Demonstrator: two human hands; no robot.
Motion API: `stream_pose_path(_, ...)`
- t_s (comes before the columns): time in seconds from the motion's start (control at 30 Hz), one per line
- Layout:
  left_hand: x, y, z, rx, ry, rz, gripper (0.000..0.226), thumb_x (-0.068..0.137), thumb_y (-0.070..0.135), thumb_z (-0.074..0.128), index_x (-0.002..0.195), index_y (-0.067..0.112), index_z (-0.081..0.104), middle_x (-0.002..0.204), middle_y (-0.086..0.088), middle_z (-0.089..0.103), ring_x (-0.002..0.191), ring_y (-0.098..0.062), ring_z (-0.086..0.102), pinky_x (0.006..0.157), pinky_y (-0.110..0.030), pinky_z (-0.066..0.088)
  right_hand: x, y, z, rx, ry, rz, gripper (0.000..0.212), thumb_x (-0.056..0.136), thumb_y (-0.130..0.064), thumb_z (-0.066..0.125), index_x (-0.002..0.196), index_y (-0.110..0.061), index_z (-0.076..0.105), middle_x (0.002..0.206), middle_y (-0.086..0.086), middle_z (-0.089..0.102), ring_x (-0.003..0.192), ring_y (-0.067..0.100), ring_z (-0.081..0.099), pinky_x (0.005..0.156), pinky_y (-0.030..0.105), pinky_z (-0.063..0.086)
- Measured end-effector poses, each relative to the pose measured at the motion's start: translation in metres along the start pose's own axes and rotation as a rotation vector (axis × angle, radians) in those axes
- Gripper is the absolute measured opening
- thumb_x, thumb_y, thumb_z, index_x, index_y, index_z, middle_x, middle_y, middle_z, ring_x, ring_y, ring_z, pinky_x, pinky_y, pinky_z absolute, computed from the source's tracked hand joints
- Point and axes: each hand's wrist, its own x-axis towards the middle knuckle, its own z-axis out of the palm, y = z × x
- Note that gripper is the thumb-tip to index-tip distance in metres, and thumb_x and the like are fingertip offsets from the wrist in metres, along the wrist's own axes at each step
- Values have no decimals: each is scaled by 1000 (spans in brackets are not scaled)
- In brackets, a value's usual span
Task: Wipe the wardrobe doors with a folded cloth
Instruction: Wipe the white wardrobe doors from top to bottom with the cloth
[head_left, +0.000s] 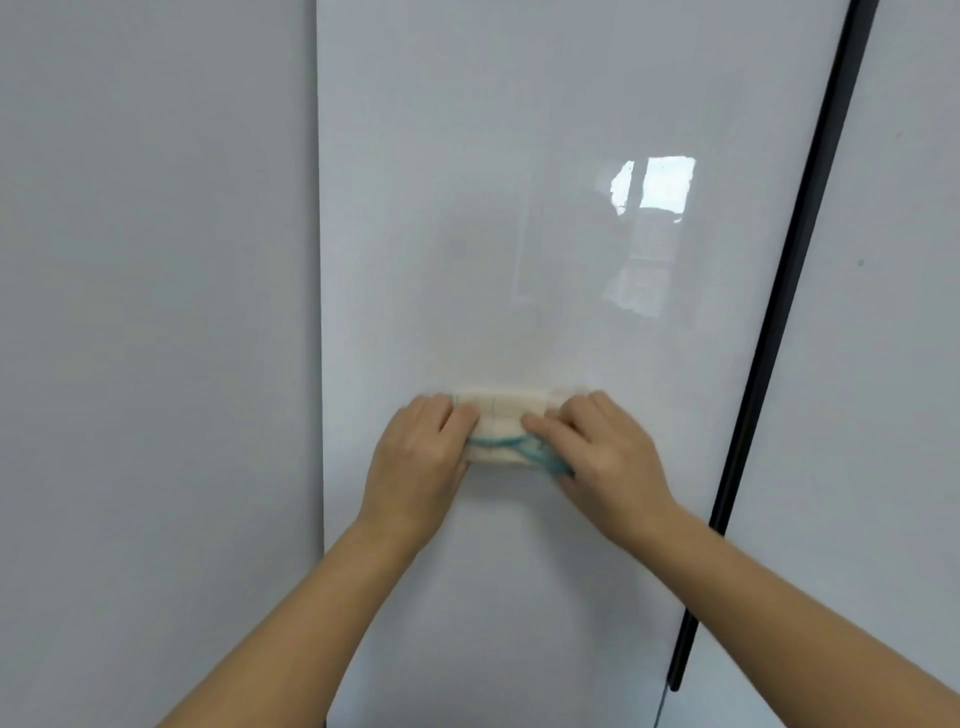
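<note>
A folded cream cloth (500, 415) with a teal stripe lies flat against the glossy white wardrobe door (519, 208), low in the view. My left hand (421, 457) presses on its left end with the fingers laid over the cloth. On the cloth's right end my right hand (602, 452) presses down, its fingers stretched across the cloth toward the left hand. Much of the cloth is hidden under both hands.
A long black handle strip (779, 312) runs down the door's right edge, with another white door (883, 364) beyond it. A plain grey-white panel (156, 312) fills the left side. A window reflection (654, 184) shines on the door above the hands.
</note>
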Motion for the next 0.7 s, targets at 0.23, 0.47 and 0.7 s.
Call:
stream_pose_path(0.23,139,12,-24,61,181,49,15,73,3,64,88,5,65,72,-12,51,62,-29,49,53,-33,37,98,71,-58,-177,99,47,27,77,-6,64,103,-10,71,84,10,59,75,29,49,52,30,37)
stream_pose_path(0.47,138,29,-16,45,207,55,21,67,1,70,88,6,67,73,-12,51,64,-30,50,55,-34,36,83,76,-63,-153,86,90,25,75,-6,68,100,-8,71,80,13,55,74,28,45,53,34,39)
stream_pose_path(0.7,-13,57,33,13,-44,165,16,70,2,74,78,12,65,70,-6,47,63,-25,44,56,-35,34,-68,29,-35,-141,-111,-64,18,83,-13,69,99,-13,61,72,5,54,66,24,44,62,34,30)
